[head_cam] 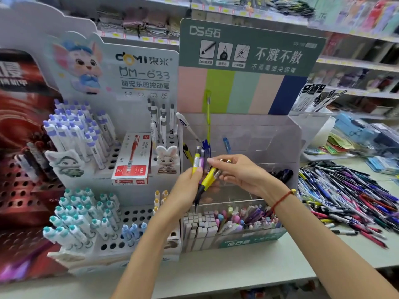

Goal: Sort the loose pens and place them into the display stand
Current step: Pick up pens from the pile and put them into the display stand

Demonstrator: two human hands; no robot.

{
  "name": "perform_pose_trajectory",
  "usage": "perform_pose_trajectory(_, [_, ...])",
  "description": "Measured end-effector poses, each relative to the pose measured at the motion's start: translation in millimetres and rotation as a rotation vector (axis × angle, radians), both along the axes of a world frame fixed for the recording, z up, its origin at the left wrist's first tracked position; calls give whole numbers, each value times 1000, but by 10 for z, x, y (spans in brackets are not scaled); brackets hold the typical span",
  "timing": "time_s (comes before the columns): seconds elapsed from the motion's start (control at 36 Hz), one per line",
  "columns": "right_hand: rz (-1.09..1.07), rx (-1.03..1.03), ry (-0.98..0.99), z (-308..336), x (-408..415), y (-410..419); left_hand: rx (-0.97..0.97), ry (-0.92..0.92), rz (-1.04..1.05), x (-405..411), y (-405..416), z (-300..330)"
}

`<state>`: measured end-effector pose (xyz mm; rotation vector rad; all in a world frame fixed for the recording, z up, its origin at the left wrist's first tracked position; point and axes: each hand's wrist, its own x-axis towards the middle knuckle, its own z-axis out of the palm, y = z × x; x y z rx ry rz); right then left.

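Fingers of the left hand (190, 180) pinch a yellow pen (206, 181) and purple pen (201, 161); the right hand (239, 172) grips their upper ends. Yellow's tip slants down-left, just before the clear display stand (280, 134). Loose pens (345, 197) lie well right.

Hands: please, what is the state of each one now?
Left hand: grips yellow and purple pens.
Right hand: pinches a yellow pen with a black grip.

Yellow-and-black pen (207, 180); pink, green, mint, peach and navy striped display stand (241, 93); red bracelet (280, 198).
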<state>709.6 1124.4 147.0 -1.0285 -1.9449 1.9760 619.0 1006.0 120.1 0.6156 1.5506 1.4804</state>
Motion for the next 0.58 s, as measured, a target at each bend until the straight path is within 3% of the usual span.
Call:
perform_pose_trajectory(0.11, [-200, 209, 141, 41, 72, 28, -20, 188, 181, -99, -194, -109])
perform_pose_trajectory(0.19, [-433, 407, 344, 120, 33, 83, 41, 150, 218, -107, -336, -150])
perform_pose_trajectory(0.28, [-493, 685, 392, 176, -108, 121, 61, 148, 215, -105, -368, -169])
perform_pose_trajectory(0.44, [-186, 1236, 252, 185, -483, 93, 58, -22, 181, -140, -364, -189])
perform_pose_trajectory(0.58, [86, 1382, -14, -38, -681, 36, 96, -238, 166, -148, -315, -206])
